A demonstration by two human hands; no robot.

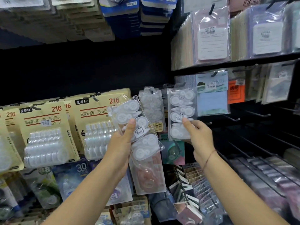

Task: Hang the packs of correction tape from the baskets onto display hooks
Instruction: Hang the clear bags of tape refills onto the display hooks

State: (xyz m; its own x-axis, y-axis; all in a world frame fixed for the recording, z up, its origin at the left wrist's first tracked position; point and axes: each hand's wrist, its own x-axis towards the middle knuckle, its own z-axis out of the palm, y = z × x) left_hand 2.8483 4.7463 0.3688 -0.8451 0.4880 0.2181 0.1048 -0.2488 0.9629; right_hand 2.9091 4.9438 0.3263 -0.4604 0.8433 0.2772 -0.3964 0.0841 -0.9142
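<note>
while the left hand point(123, 140) grips a clear pack of correction tape point(141, 125), tilted in front of the beige cards with the thumb curled over its face, the right hand point(199, 137) pinches a second clear pack point(181, 109) by its lower part and holds it upright, just right of the hanging packs point(151, 106) of the same kind; the step in hand looks like threading this second pack onto a hook; whether its top hole is over a prong yet i cannot tell, since the top edge blurs into the dark behind; the next move probably calls for lining that hole up with the hook tip and sliding the pack back, then bringing the tilted pack across for the same; the film looks slick and floppy, so a low grip may let the top sag off the prong; no basket shows in this view; around them a black back panel point(81, 70) carries beige 216 cards point(48, 127) at the left, sticky-note packs point(211, 38) high at the right, and bare black hooks point(259, 114) further right; more stock hangs below, near the forearms.
</note>
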